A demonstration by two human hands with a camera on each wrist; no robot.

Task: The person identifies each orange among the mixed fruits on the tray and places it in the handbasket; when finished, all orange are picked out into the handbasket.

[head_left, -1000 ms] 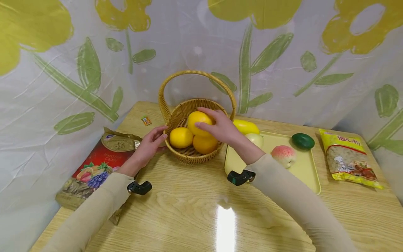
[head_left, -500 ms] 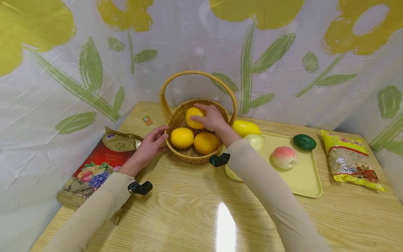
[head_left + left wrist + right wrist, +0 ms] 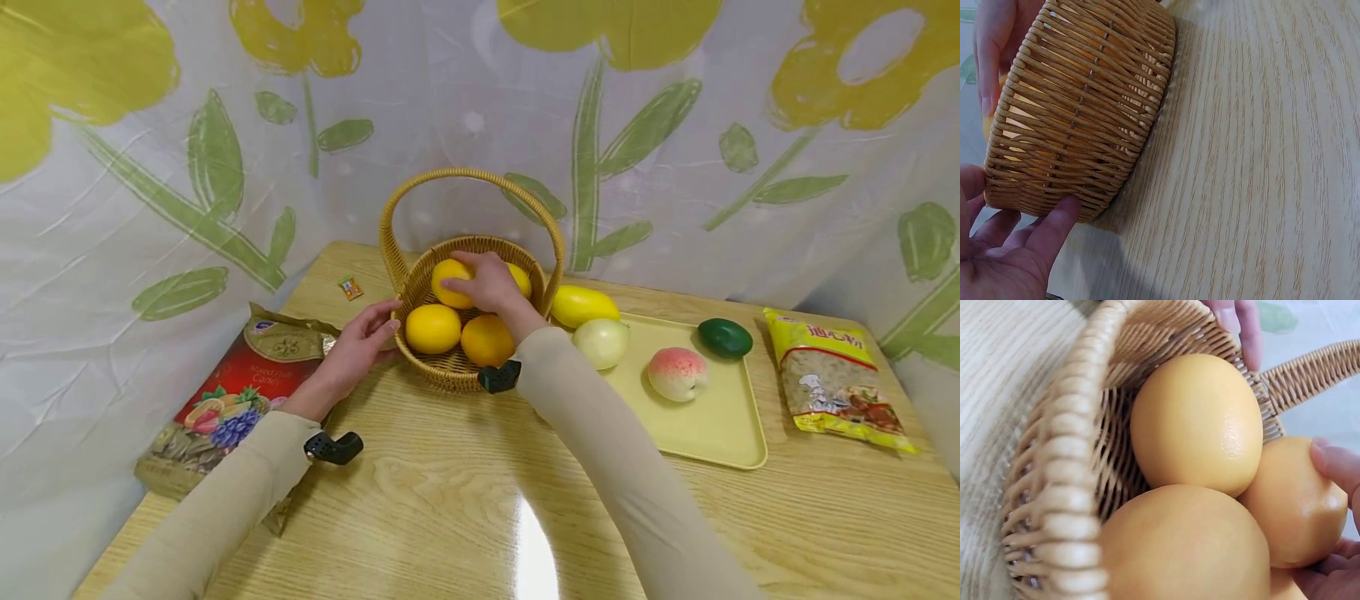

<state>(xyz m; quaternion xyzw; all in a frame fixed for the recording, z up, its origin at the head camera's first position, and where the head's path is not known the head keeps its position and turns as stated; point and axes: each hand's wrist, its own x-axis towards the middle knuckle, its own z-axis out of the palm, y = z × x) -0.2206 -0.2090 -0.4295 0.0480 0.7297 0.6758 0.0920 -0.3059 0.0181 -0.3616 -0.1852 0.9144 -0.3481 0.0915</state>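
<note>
A round wicker basket (image 3: 450, 381) with a tall handle stands on the table with several yellow-orange fruits in it. My left hand (image 3: 358, 348) grips its left rim, thumb at the top edge; in the left wrist view, fingers (image 3: 1057, 225) press the outer wall. My right hand (image 3: 491, 285) reaches inside and holds an orange (image 3: 450, 280) at the back left, thumb on its near side, also in the right wrist view. Two more oranges lie in front: a left one (image 3: 432, 329) and a right one (image 3: 486, 339). Another yellow fruit (image 3: 520, 279) is partly hidden behind my right hand.
Right of the basket, a pale yellow tray (image 3: 723, 437) bears a peach (image 3: 677, 373), a pale green round item (image 3: 602, 342) and a dark green fruit (image 3: 724, 338). A long yellow fruit (image 3: 583, 306) lies nearby. A candy bag (image 3: 247, 383), small packet (image 3: 350, 288) and yellow food bag (image 3: 836, 379) flank these.
My right hand has lowered the orange from above the others to the basket's back, then shifted left with it. Another yellow fruit now shows beside that hand. The left hand stays at the rim.
</note>
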